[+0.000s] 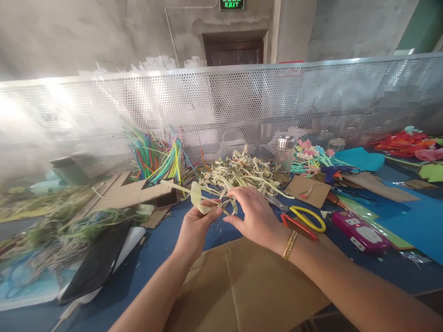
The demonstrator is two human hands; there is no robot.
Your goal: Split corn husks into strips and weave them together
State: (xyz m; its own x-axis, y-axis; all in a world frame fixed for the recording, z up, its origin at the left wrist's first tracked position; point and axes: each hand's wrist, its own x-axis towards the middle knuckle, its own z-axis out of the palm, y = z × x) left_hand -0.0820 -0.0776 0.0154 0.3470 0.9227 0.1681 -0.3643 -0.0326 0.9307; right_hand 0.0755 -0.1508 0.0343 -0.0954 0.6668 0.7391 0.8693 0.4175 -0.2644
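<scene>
My left hand (197,226) pinches a pale green, dry leaf strip (196,197) between thumb and fingertips; it looks like corn husk. A broad loop of it stands up above those fingers. My right hand (254,212), with a gold bracelet (290,244) at the wrist, curves its fingers around the strip's thin curled end (234,206). Its thumb and forefinger stay somewhat apart, and its other fingertips are partly hidden. Behind both hands lies a heap of similar dry strips (242,170). A brown cardboard sheet (249,286) is below my forearms.
Yellow-handled scissors (308,219) and a purple box (360,232) lie at the right. A lidded glass jar (284,159) stands behind the scissors. Colourful stems (155,157), cut cardboard (128,196) and tangled green fibres (69,230) are to the left. A perforated metal screen (221,108) bounds the back.
</scene>
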